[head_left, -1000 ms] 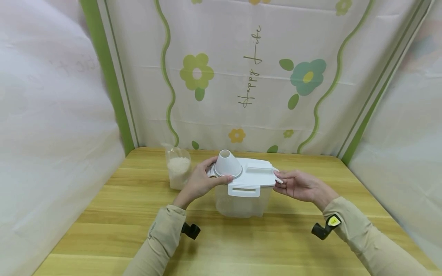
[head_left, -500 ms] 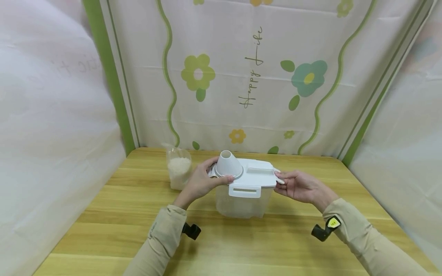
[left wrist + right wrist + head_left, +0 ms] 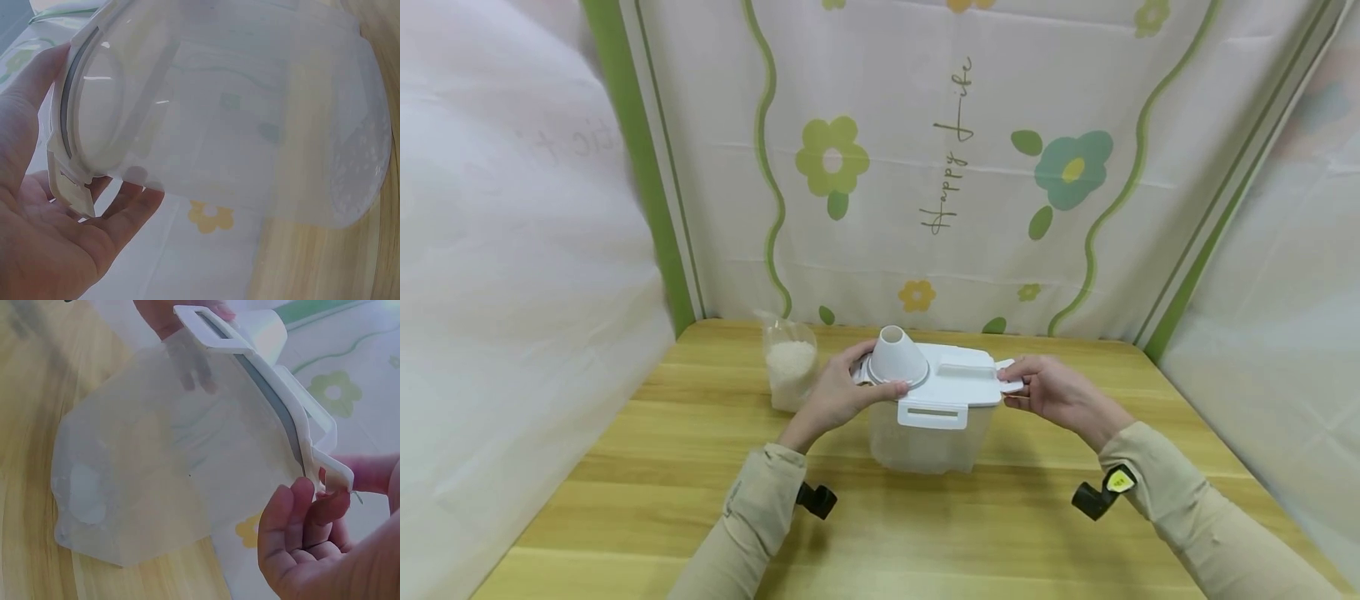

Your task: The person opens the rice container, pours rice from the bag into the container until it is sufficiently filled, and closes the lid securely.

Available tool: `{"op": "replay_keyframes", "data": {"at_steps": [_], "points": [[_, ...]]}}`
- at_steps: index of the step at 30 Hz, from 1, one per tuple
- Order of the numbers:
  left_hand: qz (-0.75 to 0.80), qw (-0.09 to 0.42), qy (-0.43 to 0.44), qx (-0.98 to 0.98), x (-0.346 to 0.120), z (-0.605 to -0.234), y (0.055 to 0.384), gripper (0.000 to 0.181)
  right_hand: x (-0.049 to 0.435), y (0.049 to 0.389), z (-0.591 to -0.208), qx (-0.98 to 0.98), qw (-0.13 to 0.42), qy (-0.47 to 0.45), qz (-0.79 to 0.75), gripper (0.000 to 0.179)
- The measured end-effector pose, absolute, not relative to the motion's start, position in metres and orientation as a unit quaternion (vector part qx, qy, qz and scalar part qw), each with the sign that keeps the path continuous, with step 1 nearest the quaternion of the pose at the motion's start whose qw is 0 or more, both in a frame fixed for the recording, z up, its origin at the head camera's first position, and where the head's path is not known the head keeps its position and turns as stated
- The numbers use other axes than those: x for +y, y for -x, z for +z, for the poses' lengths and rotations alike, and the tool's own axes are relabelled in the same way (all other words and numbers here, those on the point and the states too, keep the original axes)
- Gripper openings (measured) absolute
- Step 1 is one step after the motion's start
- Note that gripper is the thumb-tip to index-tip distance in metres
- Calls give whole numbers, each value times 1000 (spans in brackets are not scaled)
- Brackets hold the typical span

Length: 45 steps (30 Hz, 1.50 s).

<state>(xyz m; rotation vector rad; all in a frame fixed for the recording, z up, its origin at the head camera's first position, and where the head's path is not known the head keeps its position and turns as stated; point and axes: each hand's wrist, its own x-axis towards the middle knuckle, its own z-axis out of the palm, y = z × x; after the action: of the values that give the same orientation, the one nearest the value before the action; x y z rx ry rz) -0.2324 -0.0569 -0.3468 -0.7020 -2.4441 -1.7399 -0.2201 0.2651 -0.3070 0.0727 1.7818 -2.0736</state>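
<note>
A clear plastic storage container (image 3: pixel 921 446) stands upright on the table, with a white lid (image 3: pixel 973 385) on top. On the lid's left part sits a white cone-shaped spout (image 3: pixel 897 360). My left hand (image 3: pixel 835 396) grips the lid's left end, thumb along the front edge; in the left wrist view, its fingers are curled under an end latch (image 3: pixel 69 190). My right hand (image 3: pixel 1063 398) pinches the right-end latch (image 3: pixel 334 470), which sticks outward from the lid in the right wrist view. The front latch (image 3: pixel 932 416) angles away from the container wall.
A clear bag of white rice-like grains (image 3: pixel 791 367) stands behind my left hand. The wooden table (image 3: pixel 647 492) ends at a printed fabric backdrop (image 3: pixel 880 233), with fabric walls on both sides.
My right hand has moved slightly up, and the right-end latch has swung up and outward with it. The left hand and container have stayed in place.
</note>
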Motion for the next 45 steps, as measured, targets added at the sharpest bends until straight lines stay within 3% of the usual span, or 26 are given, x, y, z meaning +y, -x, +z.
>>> {"op": "replay_keyframes", "data": {"at_steps": [16,35,39,42,45], "points": [[-577,24,241,-780,-58,-346,234,75,263,219,-305,649,197,-28,-734,3],[-584,25,244,-774,-58,-346,234,71,256,218,-297,685,151,-50,-711,6],[-588,23,233,-774,-62,-350,232,92,258,216,-295,709,165,-34,-685,3],[-605,1,228,-763,-66,-356,230,118,264,212,-293,747,167,-12,-644,18],[-630,-31,223,-743,-69,-363,227,131,271,208,-289,793,115,18,-598,41]]}}
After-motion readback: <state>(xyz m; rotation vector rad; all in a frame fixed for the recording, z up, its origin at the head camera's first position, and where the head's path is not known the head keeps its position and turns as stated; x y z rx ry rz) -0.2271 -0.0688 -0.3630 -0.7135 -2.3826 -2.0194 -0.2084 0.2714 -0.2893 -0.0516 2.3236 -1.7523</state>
